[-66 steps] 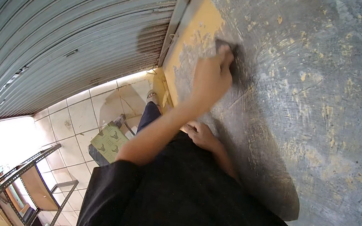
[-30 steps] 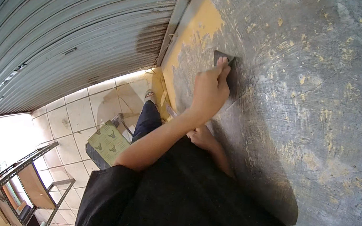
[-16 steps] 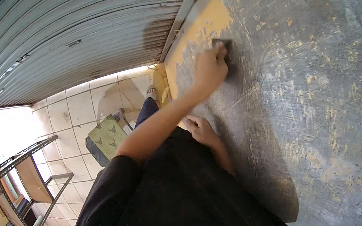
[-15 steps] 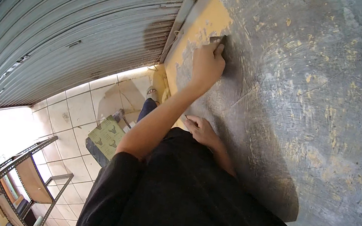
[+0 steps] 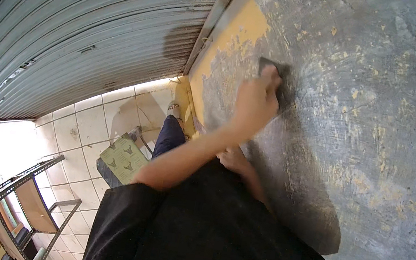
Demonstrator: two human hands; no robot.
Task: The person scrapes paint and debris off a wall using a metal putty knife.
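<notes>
Stretched out to the wall (image 5: 364,129), my left hand (image 5: 257,102) is closed around a dark, flat-bladed scraper (image 5: 268,63). The blade lies against the grey, scratched surface, just right of a strip of yellow paint (image 5: 249,25). Motion smears the fingers a little. Lower down, my right hand (image 5: 234,160) stays close to my body beside the wall, its fingers curled. The left forearm covers part of it, so what it grips is hidden.
A ribbed metal shutter (image 5: 98,27) rises on the left. Below it, a chair or stool with a green printed cover (image 5: 122,158) stands on the tiled floor (image 5: 86,133). At the lower left is a metal-framed shelf (image 5: 36,205). My foot (image 5: 175,109) is near the corner.
My left hand has moved right and slightly down across the wall with the scraper, away from the yellow strip. Its forearm now covers part of my right hand, which has shifted slightly.
</notes>
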